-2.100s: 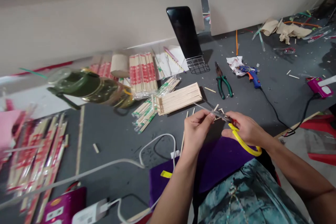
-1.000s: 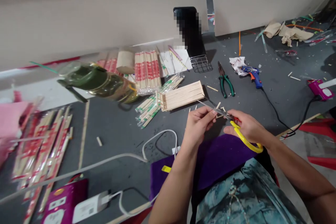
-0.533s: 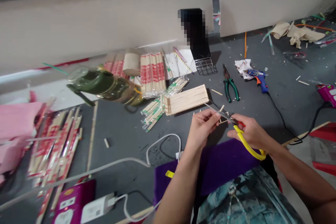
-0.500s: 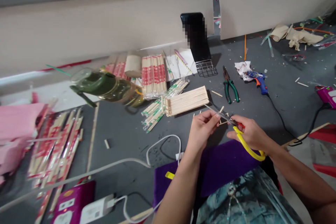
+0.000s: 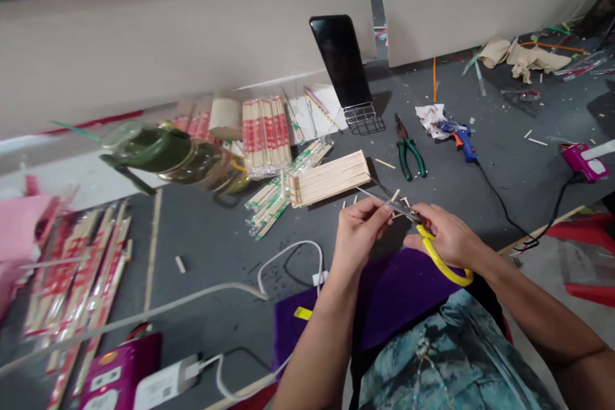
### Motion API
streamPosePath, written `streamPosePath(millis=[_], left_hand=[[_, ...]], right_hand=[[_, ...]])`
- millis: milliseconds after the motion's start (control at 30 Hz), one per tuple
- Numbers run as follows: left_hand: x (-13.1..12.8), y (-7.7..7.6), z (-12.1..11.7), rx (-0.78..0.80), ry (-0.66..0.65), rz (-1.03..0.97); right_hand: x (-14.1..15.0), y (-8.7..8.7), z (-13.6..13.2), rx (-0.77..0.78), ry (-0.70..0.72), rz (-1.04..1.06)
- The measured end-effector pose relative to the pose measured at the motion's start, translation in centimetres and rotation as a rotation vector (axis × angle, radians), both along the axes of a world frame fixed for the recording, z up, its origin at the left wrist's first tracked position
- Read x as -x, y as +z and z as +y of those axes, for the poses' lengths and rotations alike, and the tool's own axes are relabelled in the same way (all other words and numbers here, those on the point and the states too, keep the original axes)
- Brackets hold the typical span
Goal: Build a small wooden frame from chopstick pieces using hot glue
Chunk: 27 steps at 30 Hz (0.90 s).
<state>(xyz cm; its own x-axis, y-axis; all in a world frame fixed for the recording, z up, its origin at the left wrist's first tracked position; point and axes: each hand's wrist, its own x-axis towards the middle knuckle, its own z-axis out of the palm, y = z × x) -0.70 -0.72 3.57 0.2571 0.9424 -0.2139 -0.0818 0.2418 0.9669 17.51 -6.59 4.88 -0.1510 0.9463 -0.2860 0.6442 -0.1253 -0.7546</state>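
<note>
My right hand [image 5: 444,234] is wrapped round the yellow handles of a pair of scissors [image 5: 444,269]. The blades point left and away, towards the stick panel, and lie across my left fingertips. My left hand [image 5: 360,230] pinches a short wooden stick [image 5: 395,195] between thumb and forefinger, right at the blades. How far apart the blades are at the stick is hard to see. Just beyond the hands sits a panel of joined wooden sticks [image 5: 331,178], with a raised end at its left. Some short stick pieces [image 5: 402,205] lie on the table behind the blades.
Pliers [image 5: 408,152] and a blue glue gun [image 5: 464,139] lie to the right. A phone [image 5: 342,64] leans in a wire stand. Wrapped chopsticks [image 5: 266,134], a green bottle [image 5: 163,150] and a white cable [image 5: 206,295] are left. Purple cloth [image 5: 389,288] covers my lap.
The whole view has shifted slightly. My hands keep nearly the same pose around the stick and scissors. A red part of the handle, seen earlier, is now covered by my right hand.
</note>
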Motion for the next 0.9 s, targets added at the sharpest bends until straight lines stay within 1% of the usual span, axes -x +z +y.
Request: streamPosePath(millis=[133, 267, 400, 500, 600, 700, 800, 900], left_hand=[[0.1, 0.1, 0.2, 0.090, -0.036, -0.049], [0.2, 0.3, 0.1, 0.153, -0.044, -0.069], [0.5, 0.3, 0.0, 0.200, -0.039, -0.055], [0.6, 0.1, 0.0, 0.176, -0.009, -0.017], [0.5, -0.2, 0.1, 0.140, 0.010, -0.012], [0.1, -0.4, 0.0, 0.040, 0.034, 0.031], [-0.1, -0.5, -0.1, -0.060, 0.077, 0.071], [-0.1, -0.6, -0.2, -0.077, 0.077, 0.056]], right_hand=[[-0.4, 0.5, 0.0, 0.021, 0.017, 0.031], [-0.5, 1.0, 0.1, 0.043, 0.037, 0.061], [-0.3, 0.9, 0.3, 0.019, 0.040, 0.083], [-0.1, 0.5, 0.7, -0.019, 0.030, 0.082], [0.2, 0.1, 0.9, -0.013, 0.000, 0.048], [0.2, -0.1, 0.9, -0.016, -0.020, 0.019], [0.1, -0.3, 0.8, -0.043, -0.010, 0.016], [0.0, -0.3, 0.5, -0.029, -0.004, 0.002]])
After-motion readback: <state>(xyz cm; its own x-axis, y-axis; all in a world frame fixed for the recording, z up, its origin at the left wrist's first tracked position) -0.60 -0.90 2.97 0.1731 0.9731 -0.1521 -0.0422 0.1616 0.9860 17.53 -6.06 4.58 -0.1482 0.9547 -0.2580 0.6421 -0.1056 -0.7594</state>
